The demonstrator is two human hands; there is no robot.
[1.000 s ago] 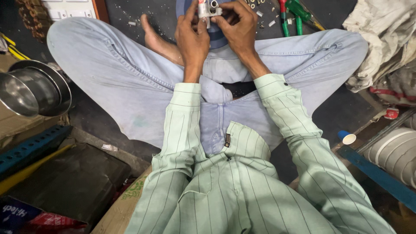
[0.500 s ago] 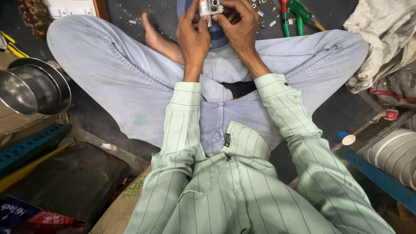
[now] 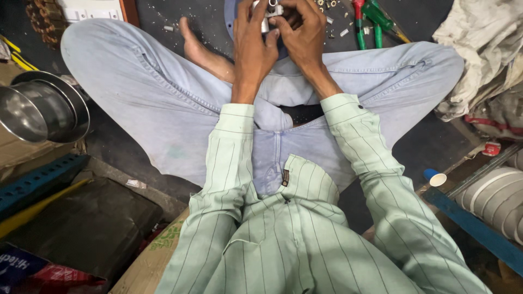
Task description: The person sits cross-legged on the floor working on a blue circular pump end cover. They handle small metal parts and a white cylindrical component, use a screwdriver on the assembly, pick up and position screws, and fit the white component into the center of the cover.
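Holding the small metal part [image 3: 271, 12] steady is the point here: the left hand [image 3: 251, 46] wraps it from the side while the right hand [image 3: 305, 38] pinches it from the other, and a firm two-sided grip should keep it from slipping. The part sits at the top edge of view, above the crossed legs and over a blue disc [image 3: 231, 19] on the floor. It looks silvery and compact, mostly hidden by fingers.

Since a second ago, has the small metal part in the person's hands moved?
No, hardly: the small metal part sits in the same place above the bare foot, left of the green-handled tools, gripped by the left hand and right hand.
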